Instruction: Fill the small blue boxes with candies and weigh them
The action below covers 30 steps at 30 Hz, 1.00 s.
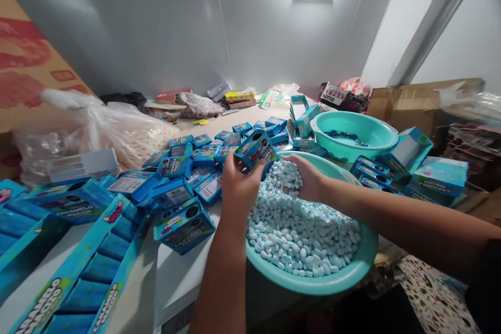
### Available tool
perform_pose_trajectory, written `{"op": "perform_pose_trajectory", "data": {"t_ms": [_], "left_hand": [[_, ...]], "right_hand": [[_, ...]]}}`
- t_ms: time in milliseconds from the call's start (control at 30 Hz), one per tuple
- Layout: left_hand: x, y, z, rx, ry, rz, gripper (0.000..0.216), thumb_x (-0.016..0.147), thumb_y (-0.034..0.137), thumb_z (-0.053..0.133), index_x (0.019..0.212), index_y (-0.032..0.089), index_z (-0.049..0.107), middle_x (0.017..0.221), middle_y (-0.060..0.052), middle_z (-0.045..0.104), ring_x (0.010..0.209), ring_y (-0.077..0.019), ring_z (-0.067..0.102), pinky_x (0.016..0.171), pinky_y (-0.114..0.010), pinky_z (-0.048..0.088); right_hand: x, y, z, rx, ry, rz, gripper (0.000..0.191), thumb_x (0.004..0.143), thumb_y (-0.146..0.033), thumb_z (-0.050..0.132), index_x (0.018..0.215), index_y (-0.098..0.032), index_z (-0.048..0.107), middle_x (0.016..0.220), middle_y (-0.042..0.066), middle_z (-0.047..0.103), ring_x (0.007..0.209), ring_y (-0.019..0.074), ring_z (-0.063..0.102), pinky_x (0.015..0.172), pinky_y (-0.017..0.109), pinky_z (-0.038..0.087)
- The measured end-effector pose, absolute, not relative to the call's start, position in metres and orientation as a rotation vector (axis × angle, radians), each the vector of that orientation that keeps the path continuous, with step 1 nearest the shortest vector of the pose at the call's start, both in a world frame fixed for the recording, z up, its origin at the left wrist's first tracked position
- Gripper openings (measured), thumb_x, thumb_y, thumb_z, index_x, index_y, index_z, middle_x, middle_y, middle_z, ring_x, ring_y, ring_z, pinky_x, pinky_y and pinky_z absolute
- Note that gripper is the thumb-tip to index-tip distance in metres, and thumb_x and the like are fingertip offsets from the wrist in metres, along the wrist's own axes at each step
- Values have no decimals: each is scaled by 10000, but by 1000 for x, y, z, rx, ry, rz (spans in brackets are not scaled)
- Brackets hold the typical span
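Observation:
My left hand (238, 185) grips a small blue candy box (255, 150) at the far left rim of a turquoise basin (366, 258). Pale blue and white candies (301, 240) are heaped in that basin. My right hand (307, 175) is cupped around a scoop of these candies, close to the box and just over the pile. To the left, another blue box (183, 227) stands on a white scale (176, 266). Behind my left hand lie several more blue boxes (174, 167) in a loose pile.
Display cartons (84, 266) filled with blue boxes occupy the left front. A second turquoise basin (356, 133) holding small dark items stands at the back right, near open blue cartons (409, 156). Plastic bags (102, 125) and a brown cardboard box (415, 107) border the table.

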State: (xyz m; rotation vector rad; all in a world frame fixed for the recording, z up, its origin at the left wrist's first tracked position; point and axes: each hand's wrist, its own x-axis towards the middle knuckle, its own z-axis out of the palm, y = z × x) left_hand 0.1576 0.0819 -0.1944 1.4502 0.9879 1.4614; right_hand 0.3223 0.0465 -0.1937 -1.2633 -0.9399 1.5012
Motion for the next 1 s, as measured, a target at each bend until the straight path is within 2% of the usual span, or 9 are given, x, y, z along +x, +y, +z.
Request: {"op": "perform_pose_trajectory", "data": {"t_ms": [100, 233, 433, 567, 700, 1000], "left_hand": [[155, 80, -192, 1472, 1016, 1529, 472, 748, 309, 779, 1135, 192, 535, 1049, -81, 723, 945, -218, 724, 844, -319, 583], [153, 81, -195, 1555, 1066, 1508, 417, 748, 311, 770, 1102, 202, 579, 1055, -74, 715, 960, -222, 702, 871, -333, 562], [152, 77, -194, 1795, 1127, 1258, 309, 741, 274, 748, 1023, 197, 651, 991, -71, 729, 913, -226, 681, 849, -350, 549], [153, 77, -197, 1880, 1005, 1210, 345, 741, 307, 764, 1051, 199, 656, 976, -70, 729, 901, -226, 682, 820, -342, 558], [154, 77, -199, 1921, 925, 1124, 304, 745, 296, 767, 1021, 209, 672, 948, -56, 742, 876, -218, 693, 824, -338, 558], [155, 76, -202, 1974, 941, 999, 319, 724, 244, 770, 1035, 232, 698, 960, -30, 749, 899, -220, 697, 826, -325, 541]], "right_hand": [[330, 43, -183, -1159, -632, 1615, 232, 855, -462, 572, 901, -235, 551, 829, 57, 708, 753, 208, 679, 534, 276, 474], [338, 44, -168, -1018, -489, 1618, 184, 840, -403, 569, 893, -228, 549, 783, 37, 692, 680, 169, 631, 497, 235, 422], [348, 66, -136, -750, -439, 1461, 278, 792, -360, 575, 1027, -215, 605, 763, 21, 668, 680, 161, 597, 537, 256, 452], [350, 80, -122, -624, -506, 1396, 292, 803, -366, 515, 1052, -227, 578, 765, 5, 642, 698, 136, 595, 571, 245, 461], [349, 83, -128, -632, -567, 1329, 237, 822, -382, 500, 1008, -238, 531, 797, -4, 635, 686, 104, 591, 551, 209, 437], [342, 80, -145, -692, -446, 1347, 370, 816, -384, 500, 1136, -203, 547, 784, 25, 642, 742, 154, 624, 527, 235, 434]]}}
